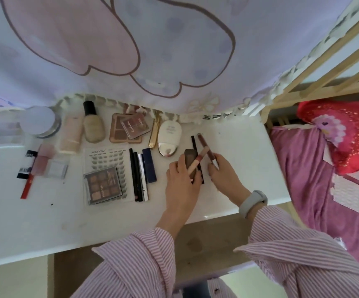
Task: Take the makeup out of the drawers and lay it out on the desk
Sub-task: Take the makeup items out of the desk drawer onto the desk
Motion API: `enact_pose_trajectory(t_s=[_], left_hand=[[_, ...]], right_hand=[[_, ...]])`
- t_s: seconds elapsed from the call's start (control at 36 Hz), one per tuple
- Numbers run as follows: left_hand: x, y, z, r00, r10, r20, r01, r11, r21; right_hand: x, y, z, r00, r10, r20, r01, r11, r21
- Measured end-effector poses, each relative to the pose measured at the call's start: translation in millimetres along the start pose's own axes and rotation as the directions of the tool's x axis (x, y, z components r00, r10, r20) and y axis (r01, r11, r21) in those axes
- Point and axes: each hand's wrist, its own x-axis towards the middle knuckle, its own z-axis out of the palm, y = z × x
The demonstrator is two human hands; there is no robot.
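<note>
Makeup lies spread over the white desk (238, 147). My left hand (182, 179) holds a small dark brown compact (190, 157) and a pink lip gloss tube (199, 160) together, just above the desk right of centre. My right hand (223, 171) grips the white end of a dark red lip pencil (206, 147) that slants up and to the left. A thin black pencil (194, 145) lies between the hands. Further left lie an eyeshadow palette (102, 184) on a false-lash card (106, 160), several black pens (136, 173) and a foundation bottle (93, 125).
A white tube with a gold cap (168, 136), a gold stick (155, 132), two blush palettes (127, 127), a round jar (40, 122) and a red pencil (27, 186) also lie on the desk. A patterned curtain (131, 50) hangs behind. A bed with purple sheets (313, 168) stands at right.
</note>
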Motion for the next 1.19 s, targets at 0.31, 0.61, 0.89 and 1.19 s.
enact_pose_trajectory(t_s=[0.31,0.61,0.89,1.19], left_hand=[[-12.7,-2.5,13.2,0.963,-0.11,-0.247,0.106,0.994,-0.029],[-26.1,-16.6,18.8,0.922,-0.014,-0.386,0.046,0.996,0.073],[-44.0,-14.1,14.6,0.945,-0.005,-0.326,0.039,0.994,0.101],[-118.6,-52.0,-14.9,0.914,-0.027,-0.404,0.081,0.99,0.116]], right_hand=[[-1.8,17.1,-3.6,0.961,-0.271,0.055,0.276,0.952,-0.136],[-11.8,49.0,-14.4,0.903,-0.428,0.046,0.43,0.892,-0.139],[-20.5,63.8,-11.8,0.818,-0.55,0.167,0.572,0.751,-0.329],[-70.2,57.2,2.3,0.592,-0.779,0.207,0.782,0.493,-0.381]])
